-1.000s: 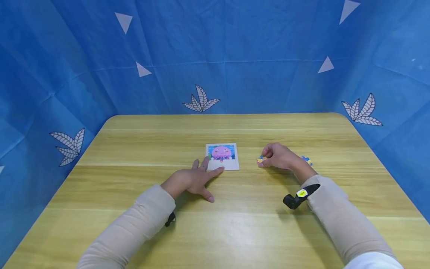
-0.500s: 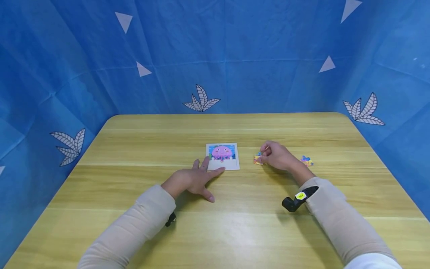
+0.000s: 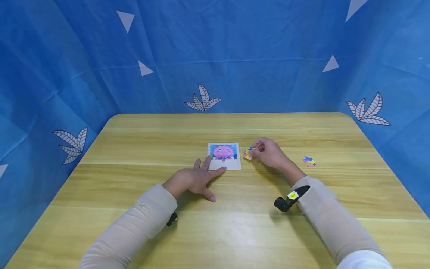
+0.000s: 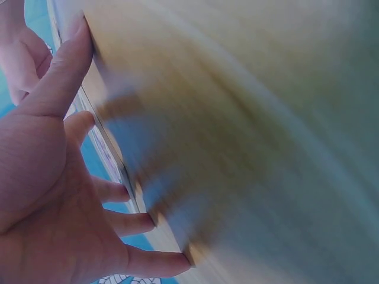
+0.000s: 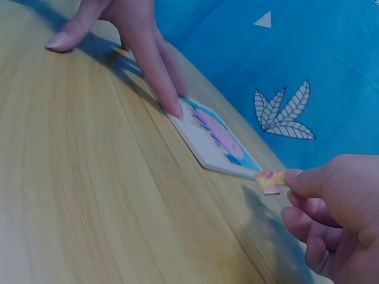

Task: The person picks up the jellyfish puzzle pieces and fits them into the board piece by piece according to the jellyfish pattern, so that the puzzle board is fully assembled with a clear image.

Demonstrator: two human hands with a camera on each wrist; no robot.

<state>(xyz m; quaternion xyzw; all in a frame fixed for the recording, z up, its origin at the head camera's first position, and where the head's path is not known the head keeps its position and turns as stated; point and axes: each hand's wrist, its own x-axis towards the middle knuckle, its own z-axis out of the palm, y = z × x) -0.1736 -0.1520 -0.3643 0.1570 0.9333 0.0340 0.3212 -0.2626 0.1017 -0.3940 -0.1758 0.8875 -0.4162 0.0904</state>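
Observation:
A white-framed jigsaw puzzle (image 3: 230, 164) with a pink jellyfish or octopus picture lies flat on the table; its lower part is plain white. My left hand (image 3: 198, 180) is spread, its fingertips resting on the lower left edge of the frame. My right hand (image 3: 270, 153) pinches a yellow, pink and blue puzzle piece (image 3: 248, 153) between thumb and finger, just right of the frame. In the right wrist view that puzzle piece (image 5: 270, 181) is held above the table, close to the frame's corner.
Another loose puzzle piece (image 3: 309, 161) lies on the wooden table (image 3: 235, 231) to the right of my right hand. A blue cloth (image 3: 255, 56) with leaf and triangle prints hangs behind the table. Both wrists wear black cameras, the right one (image 3: 285, 201) plainly visible.
My right hand has moved left with the puzzle piece, toward the frame, and the piece has tilted. The other loose piece now shows fully. My left hand stays put.

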